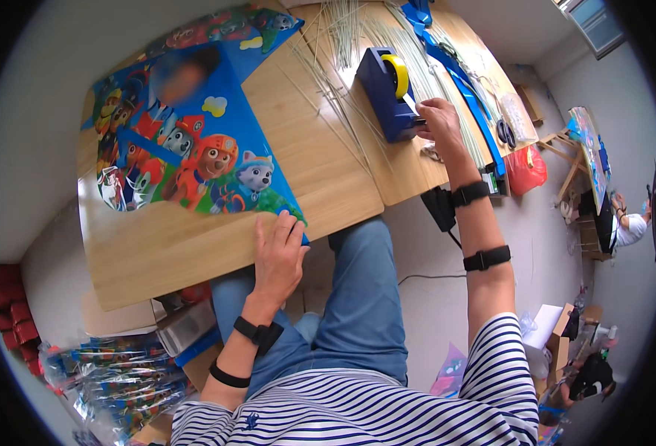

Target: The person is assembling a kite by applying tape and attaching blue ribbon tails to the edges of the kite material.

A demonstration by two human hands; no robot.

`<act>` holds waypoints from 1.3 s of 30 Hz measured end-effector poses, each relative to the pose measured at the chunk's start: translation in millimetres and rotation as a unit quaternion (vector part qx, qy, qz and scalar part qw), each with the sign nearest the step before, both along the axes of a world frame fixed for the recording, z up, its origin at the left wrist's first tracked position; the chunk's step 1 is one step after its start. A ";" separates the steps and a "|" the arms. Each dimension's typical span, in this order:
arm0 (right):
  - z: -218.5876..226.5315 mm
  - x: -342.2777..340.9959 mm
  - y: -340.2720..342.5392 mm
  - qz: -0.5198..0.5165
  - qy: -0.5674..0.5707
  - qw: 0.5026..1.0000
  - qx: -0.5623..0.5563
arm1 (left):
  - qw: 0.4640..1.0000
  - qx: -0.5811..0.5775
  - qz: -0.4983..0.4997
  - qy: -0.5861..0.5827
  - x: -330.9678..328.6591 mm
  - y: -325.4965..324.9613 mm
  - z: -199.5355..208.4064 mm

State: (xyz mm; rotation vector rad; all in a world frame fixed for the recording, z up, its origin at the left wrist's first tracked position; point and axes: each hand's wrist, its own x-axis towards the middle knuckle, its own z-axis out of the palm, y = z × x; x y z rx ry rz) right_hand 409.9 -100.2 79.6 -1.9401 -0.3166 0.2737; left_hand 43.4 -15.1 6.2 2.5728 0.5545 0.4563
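Plainly, left hand (278,260) lies unclenched on printed sheet (208,141); right hand (441,125) pinches tape strip (410,103)

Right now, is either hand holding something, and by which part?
The right hand appears to pinch the tape by its free end, at the dispenser. The left hand rests on the sheet near its corner, not visibly gripping.
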 end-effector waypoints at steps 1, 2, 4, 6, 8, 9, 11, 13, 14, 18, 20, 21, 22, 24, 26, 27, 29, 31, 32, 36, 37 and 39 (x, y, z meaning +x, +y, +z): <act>1.9 4.6 4.8 0.037 0.061 0.997 -0.043 | 1.000 0.005 -0.001 0.002 -1.6 0.4 0.2; 1.5 5.5 4.7 0.046 0.056 0.997 -0.026 | 1.000 0.009 -0.003 0.005 -2.7 0.8 -0.1; 2.6 8.9 3.9 0.048 0.065 0.997 -0.012 | 1.000 0.017 -0.003 0.005 -2.1 1.7 -2.3; 2.0 10.7 1.0 0.054 0.084 0.995 0.025 | 1.000 0.025 -0.003 0.006 -2.0 2.3 -3.5; -3.5 12.4 -4.8 0.058 0.086 0.993 0.053 | 1.000 0.028 -0.009 0.004 -0.5 1.8 -3.8; -6.7 12.7 -8.1 0.062 0.088 0.991 0.079 | 1.000 0.028 -0.011 0.005 0.0 1.8 -3.2; -12.5 3.4 -13.1 0.061 0.115 0.985 0.117 | 1.000 0.028 -0.004 0.010 0.8 1.4 -2.1; -14.5 -4.1 -15.9 0.057 0.140 0.976 0.154 | 0.999 0.030 -0.003 0.012 1.2 1.9 -0.2; -13.7 -7.2 -16.5 0.052 0.159 0.969 0.183 | 0.999 0.032 0.000 0.014 1.1 1.9 0.4; -34.4 -16.7 -31.7 0.037 0.277 0.917 0.285 | 0.999 0.036 0.001 0.023 -2.1 1.1 -0.7; -52.6 -24.7 -45.2 0.016 0.392 0.822 0.412 | 0.999 0.037 0.002 0.023 -0.3 0.1 -1.5; -61.1 -25.0 -49.7 0.017 0.391 0.822 0.412 | 0.999 0.038 0.002 0.022 0.5 0.0 -1.4; -72.0 -21.1 -59.6 0.048 0.478 0.732 0.483 | 0.999 0.038 0.002 0.020 2.0 -1.1 -0.9; -94.9 -21.5 -74.5 0.036 0.521 0.674 0.523 | 0.999 0.038 -0.001 0.017 3.3 -2.8 -0.8; -85.8 -30.6 -68.8 -0.002 0.498 0.727 0.473 | 0.999 0.044 0.007 0.026 -0.8 -1.8 -2.4; -80.7 -33.8 -65.0 -0.040 0.469 0.776 0.420 | 0.999 0.045 0.009 0.027 -1.4 -1.0 -2.1; -54.4 -46.9 -43.3 -0.108 0.412 0.803 0.417 | 0.998 0.050 0.014 0.027 -2.0 -0.5 -1.1; -44.5 -43.4 -34.8 -0.088 0.390 0.836 0.375 | 0.999 0.047 0.011 0.025 -1.6 -0.5 -3.4; -46.4 -37.9 -31.2 -0.105 0.386 0.843 0.359 | 0.999 0.043 0.009 0.023 -0.9 -0.4 -4.5; -55.3 -23.2 -22.8 -0.142 0.378 0.852 0.333 | 0.999 0.046 0.011 0.027 2.2 -4.4 -5.2; -55.6 -22.6 -19.1 -0.143 0.361 0.870 0.304 | 0.998 0.058 0.021 0.029 1.4 -5.2 -3.2; -57.3 -24.4 -12.6 -0.142 0.346 0.887 0.272 | 0.996 0.069 0.033 0.035 -1.4 -6.2 -0.8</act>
